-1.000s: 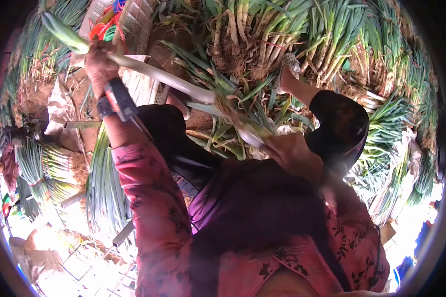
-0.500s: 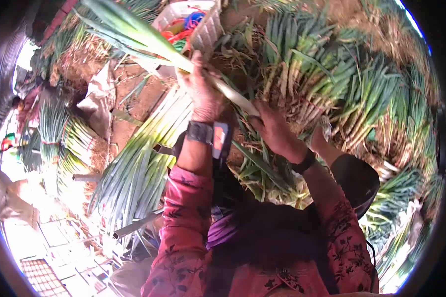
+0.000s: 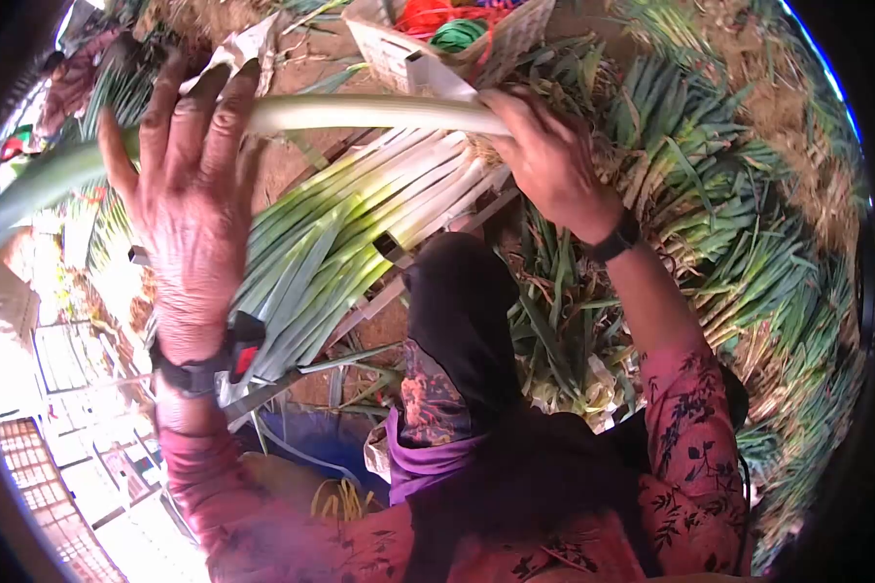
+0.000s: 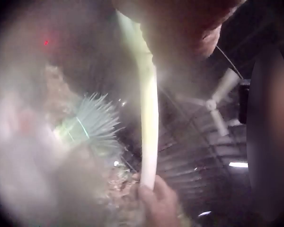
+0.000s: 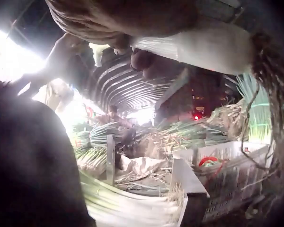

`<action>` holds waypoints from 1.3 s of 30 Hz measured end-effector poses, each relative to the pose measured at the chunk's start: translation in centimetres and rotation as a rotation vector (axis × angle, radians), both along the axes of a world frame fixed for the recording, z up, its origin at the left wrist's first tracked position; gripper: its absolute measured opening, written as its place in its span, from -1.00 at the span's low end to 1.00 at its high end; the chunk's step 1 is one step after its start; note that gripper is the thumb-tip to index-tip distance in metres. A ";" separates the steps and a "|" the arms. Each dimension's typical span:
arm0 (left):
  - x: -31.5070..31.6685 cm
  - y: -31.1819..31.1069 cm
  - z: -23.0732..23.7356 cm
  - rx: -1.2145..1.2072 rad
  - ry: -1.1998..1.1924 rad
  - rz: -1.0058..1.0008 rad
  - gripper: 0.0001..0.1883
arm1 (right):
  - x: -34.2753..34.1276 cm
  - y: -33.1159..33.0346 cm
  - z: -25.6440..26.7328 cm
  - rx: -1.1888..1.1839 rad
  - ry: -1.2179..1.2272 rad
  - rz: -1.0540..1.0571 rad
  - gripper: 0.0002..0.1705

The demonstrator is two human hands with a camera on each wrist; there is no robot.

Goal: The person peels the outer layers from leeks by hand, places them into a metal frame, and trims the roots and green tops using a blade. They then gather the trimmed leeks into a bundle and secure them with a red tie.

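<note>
One long leek spans both hands, its green leaves off to the left and its white stem to the right. My left hand lies across its greener part, fingers fairly straight and spread. At the root end my right hand grips the stem. In the left wrist view the pale stem runs down to the right hand. The right wrist view has the white stem end with dark roots, against the right hand. Beneath the held leek, peeled leeks lie side by side on a metal frame.
A white crate with red and green ties stands beyond the frame. Bundled leeks cover the ground at the right. The person's dark-clothed knee is beside the frame. A ceiling fan appears overhead in the left wrist view.
Both hands have come up closer to the head camera with the leek, the left moving leftward and its fingers spreading. The view has shifted, bringing the peeled leeks nearer the centre.
</note>
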State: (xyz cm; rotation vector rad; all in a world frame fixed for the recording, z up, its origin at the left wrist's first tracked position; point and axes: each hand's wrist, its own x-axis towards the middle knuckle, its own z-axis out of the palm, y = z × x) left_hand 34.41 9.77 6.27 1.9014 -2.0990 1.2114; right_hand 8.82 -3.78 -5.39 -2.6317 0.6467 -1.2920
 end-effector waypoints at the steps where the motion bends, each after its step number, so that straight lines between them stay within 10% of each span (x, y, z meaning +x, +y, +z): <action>1: 1.7 0.2 0.1 0.076 0.019 0.017 -0.47 | 1.5 -1.1 -0.5 0.004 0.007 0.017 -0.64; 7: 10.7 -1.1 -10.2 0.497 0.489 0.135 -0.69 | 11.4 -6.9 -8.1 -0.033 0.373 0.035 -0.59; 11: 14.5 -3.6 -18.1 0.538 0.457 0.193 -0.67 | 15.7 -5.8 -12.4 -0.017 0.146 0.084 -0.60; 21: 15.9 -6.7 -31.1 0.464 0.277 0.230 -0.68 | 16.6 -10.2 -24.8 0.402 0.525 0.039 -0.61; 39: 18.5 -8.8 -32.7 0.934 0.863 0.350 -0.49 | 14.2 -11.6 -27.9 0.365 0.588 0.135 -0.52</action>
